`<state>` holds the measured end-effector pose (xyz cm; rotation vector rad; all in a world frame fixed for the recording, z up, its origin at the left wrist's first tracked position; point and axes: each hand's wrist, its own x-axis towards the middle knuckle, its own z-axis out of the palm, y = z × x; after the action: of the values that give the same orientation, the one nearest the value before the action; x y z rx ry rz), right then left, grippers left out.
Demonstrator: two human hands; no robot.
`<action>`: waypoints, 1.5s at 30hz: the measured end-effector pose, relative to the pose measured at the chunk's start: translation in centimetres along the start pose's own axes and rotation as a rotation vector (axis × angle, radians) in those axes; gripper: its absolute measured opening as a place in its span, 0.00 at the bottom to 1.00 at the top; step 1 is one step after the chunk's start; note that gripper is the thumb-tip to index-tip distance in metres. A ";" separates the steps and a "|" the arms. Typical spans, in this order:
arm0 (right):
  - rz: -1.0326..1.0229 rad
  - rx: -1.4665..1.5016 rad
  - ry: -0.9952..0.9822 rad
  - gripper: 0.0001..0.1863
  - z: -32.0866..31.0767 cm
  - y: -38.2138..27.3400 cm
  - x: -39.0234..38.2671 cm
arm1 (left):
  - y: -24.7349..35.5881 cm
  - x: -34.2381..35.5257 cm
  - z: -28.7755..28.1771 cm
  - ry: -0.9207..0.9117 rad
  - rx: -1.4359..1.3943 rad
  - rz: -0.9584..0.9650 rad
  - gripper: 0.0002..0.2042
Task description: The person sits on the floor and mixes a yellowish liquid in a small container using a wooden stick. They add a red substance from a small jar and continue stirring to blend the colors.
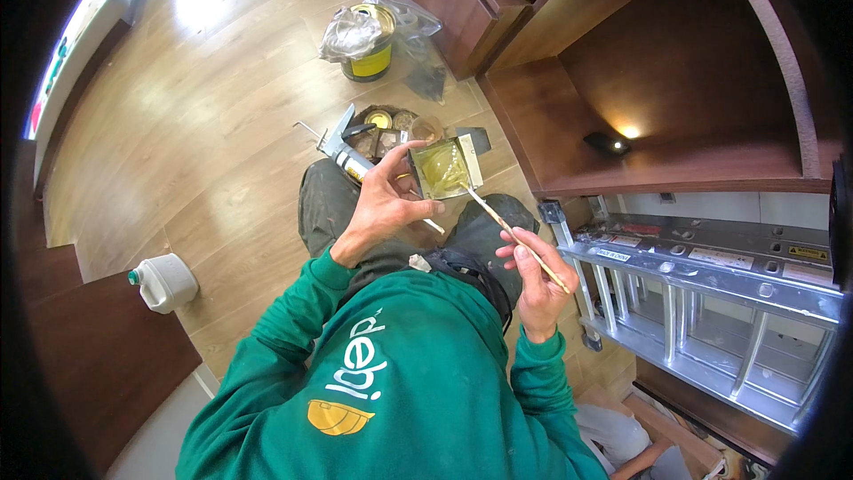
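My left hand [384, 204] grips a small square tub [442, 169] by its near left side, tilted so its inside shows. A yellowish-green, glossy film coats the bottom. My right hand [539, 280] is closed round a thin, stained wooden stick or brush handle [511, 233]; its far tip reaches into the tub at the lower right corner. I cannot make out whether the tip has bristles. A caulking gun [345, 153] lies just left of my left hand, partly hidden by it. A white nozzle shows past the fingers.
Beyond my hands sits a dark tray with a small yellow tin [378, 119]. Farther off stands a yellow-and-black bucket [370, 62] with plastic on top. A white jug [163, 284] is at left. On the right are a folded aluminium ladder [702, 253] and a brown cabinet [533, 107] holding a lit lamp [619, 146].
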<state>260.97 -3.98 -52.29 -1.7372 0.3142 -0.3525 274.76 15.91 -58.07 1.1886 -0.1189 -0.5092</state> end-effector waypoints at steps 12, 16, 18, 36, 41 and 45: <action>-0.050 -0.013 0.020 0.12 0.2 -1.3 -0.4 | -0.5 0.5 -0.4 0.042 0.111 0.016 0.43; -0.207 -0.134 -0.037 0.12 1.0 -1.4 0.7 | -0.3 0.4 0.2 0.037 0.067 0.041 0.43; -0.158 -0.192 -0.112 0.11 1.4 -1.1 0.8 | -0.2 0.4 0.3 0.028 0.098 0.038 0.43; -0.191 -0.251 -0.123 0.10 2.4 -1.1 0.8 | -0.6 0.6 -0.4 0.079 0.231 0.103 0.43; -0.215 -0.260 -0.130 0.10 2.2 -1.4 -0.1 | -0.7 0.4 -1.0 0.111 0.275 0.137 0.44; -0.220 -0.226 -0.122 0.11 2.5 -1.6 0.2 | -0.6 0.5 -1.6 0.127 0.284 0.134 0.44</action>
<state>262.20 -1.51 -51.21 -2.0129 0.0761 -0.3792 275.54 16.89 -59.31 1.4757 -0.1643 -0.3042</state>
